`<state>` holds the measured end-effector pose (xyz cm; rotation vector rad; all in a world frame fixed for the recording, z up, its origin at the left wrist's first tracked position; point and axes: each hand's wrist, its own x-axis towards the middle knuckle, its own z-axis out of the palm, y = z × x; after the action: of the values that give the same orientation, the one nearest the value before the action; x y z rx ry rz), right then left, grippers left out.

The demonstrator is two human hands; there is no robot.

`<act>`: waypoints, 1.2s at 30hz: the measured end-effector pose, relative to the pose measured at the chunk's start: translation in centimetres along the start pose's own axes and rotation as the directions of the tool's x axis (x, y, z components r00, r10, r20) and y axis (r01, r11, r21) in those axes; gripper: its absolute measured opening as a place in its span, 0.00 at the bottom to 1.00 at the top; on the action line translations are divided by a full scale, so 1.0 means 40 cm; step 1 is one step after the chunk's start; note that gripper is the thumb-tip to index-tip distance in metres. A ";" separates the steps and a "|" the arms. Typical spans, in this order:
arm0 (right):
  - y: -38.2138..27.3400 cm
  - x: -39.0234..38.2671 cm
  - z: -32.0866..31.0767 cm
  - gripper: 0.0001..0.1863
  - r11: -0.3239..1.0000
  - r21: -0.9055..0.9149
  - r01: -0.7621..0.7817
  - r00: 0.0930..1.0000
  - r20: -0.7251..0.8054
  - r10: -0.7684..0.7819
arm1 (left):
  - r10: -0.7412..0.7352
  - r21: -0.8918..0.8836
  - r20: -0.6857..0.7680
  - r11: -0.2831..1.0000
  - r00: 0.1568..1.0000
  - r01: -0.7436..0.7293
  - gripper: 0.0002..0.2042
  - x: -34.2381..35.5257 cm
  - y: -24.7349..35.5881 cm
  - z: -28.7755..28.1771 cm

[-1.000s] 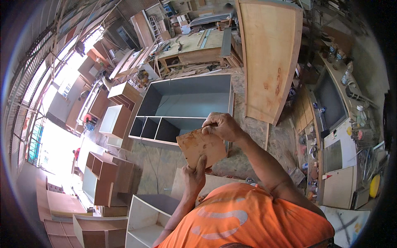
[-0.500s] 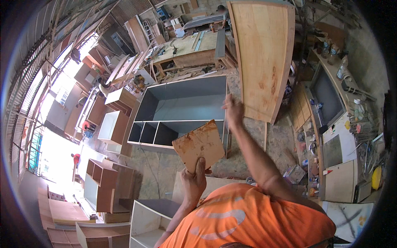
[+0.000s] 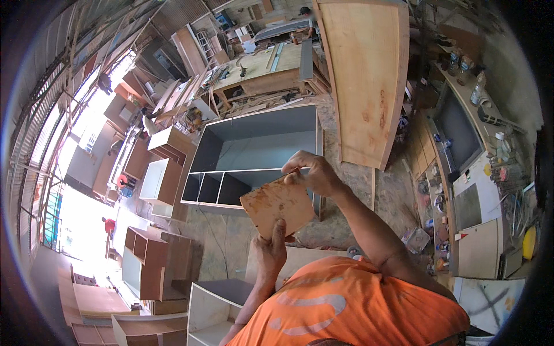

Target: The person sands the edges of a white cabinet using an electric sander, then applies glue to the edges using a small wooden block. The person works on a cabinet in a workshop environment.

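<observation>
A small squarish flat board (image 3: 277,203), tan with brown smears across its face and upper edge, is held out before me. My left hand (image 3: 271,251) is closed on its lower edge, thumb on the near face and the fingers behind. At the board's upper right corner is my right hand (image 3: 320,175), curled with the fingers bent and the thumb against the smeared edge. Whatever lies between those fingers is too small or hidden to make out. Beyond the board, a cabinet frame (image 3: 247,171) with dark inner panels and pale edges lies on the floor.
A tall wooden panel (image 3: 369,86) stands right of the cabinet frame. At the far side is a workbench (image 3: 259,69), with a person (image 3: 307,23) behind it. Box cabinets (image 3: 144,256) stand to the left. Bottles and tools crowd a shelf (image 3: 461,81) on the right.
My right hand has come down and left, from beside the cabinet frame onto the board's upper corner. My left hand still holds the board in about the same place.
</observation>
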<state>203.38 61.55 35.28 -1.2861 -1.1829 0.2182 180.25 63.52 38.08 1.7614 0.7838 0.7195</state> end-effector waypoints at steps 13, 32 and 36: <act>0.233 0.041 -0.027 0.24 0.821 0.484 -0.303 0.551 -0.614 0.565 | 0.131 0.111 -0.017 0.986 0.991 -0.128 0.18 -0.021 0.027 0.026; 0.113 -0.058 -0.111 0.18 0.870 0.244 -0.428 0.821 -0.298 0.487 | 0.062 -0.013 -0.061 0.998 0.996 -0.063 0.17 0.006 0.002 0.002; 0.130 -0.054 -0.120 0.20 0.841 0.037 -0.540 0.778 -0.359 0.516 | 0.044 -0.019 -0.031 0.999 0.999 -0.045 0.18 0.011 0.005 0.007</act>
<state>208.50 58.85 30.67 -1.6253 -0.4971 0.3396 180.77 63.65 38.22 1.7586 0.7580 0.7827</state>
